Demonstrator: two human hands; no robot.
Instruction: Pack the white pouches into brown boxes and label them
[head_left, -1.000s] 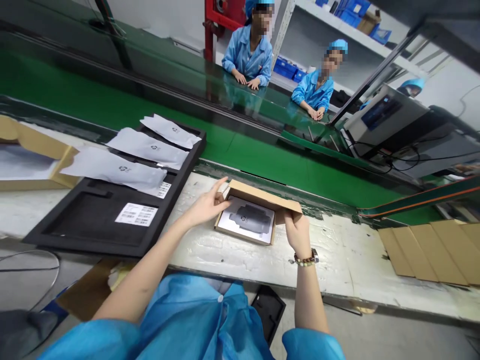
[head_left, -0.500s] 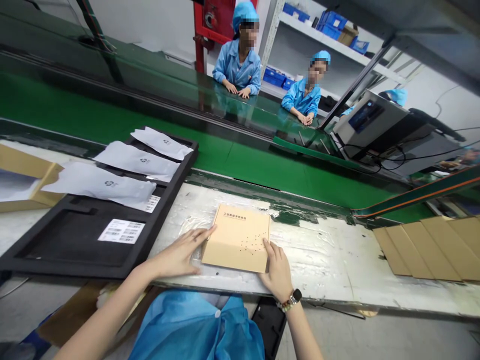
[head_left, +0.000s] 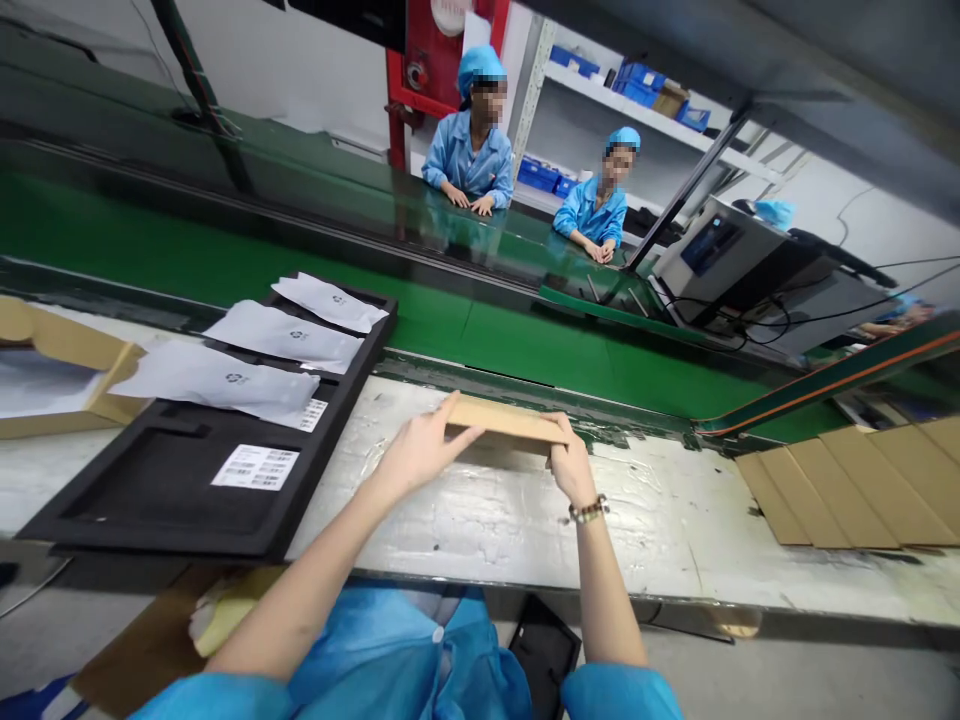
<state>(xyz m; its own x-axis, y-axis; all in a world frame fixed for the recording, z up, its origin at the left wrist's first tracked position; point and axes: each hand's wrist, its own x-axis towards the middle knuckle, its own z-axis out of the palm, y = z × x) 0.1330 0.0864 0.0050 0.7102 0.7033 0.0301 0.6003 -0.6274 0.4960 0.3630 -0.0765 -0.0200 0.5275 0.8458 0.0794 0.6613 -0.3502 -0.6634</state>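
A flat tan cardboard box [head_left: 506,419] is tilted up between my two hands, its narrow side facing me, over the white worktop [head_left: 480,530]. My left hand [head_left: 426,445] grips the box's left end, thumb on the near side. At the right end my right hand [head_left: 568,462] is closed round the edge. The printed face of the box is turned out of view. To the left lies a black foam tray [head_left: 157,480] with several white plastic pouches [head_left: 225,379] and a white barcode label [head_left: 256,467].
An opened cardboard box [head_left: 52,385] stands at far left. Several tan boxes [head_left: 832,490] lean in a row at right. Behind the worktop runs a green conveyor belt [head_left: 480,340]. Two co-workers in blue [head_left: 471,155] sit across it, near a grey machine [head_left: 724,265].
The box lay flat on the worktop with its printed face up. Both hands have raised and tipped it, moving it slightly away from me. My view has shifted a little.
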